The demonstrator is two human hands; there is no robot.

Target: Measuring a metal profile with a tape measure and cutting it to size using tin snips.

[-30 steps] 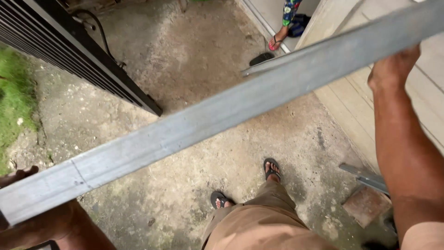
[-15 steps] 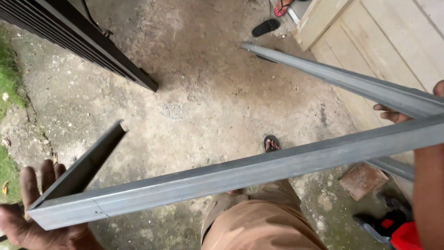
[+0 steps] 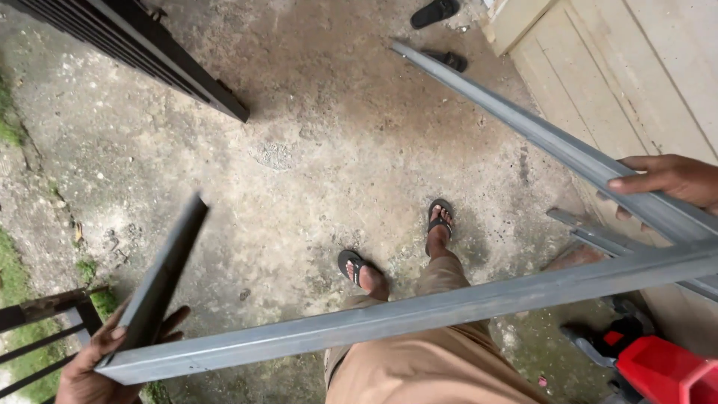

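while two hands grip one grey metal frame (image 3: 419, 318), left hand (image 3: 97, 359) cupping corner, right hand (image 3: 666, 179) clasping rail

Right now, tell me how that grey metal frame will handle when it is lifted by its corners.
The grey metal frame probably stays stiff: its long rails run straight between the left hand and the right hand. It looks hollow, so likely light for its length. Being so long, it may swing awkwardly and catch the black gate.

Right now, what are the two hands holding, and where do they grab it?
Both hold one U-shaped grey metal frame. The left hand grips its near left corner from underneath. The right hand rests on the far bar beside the right corner.
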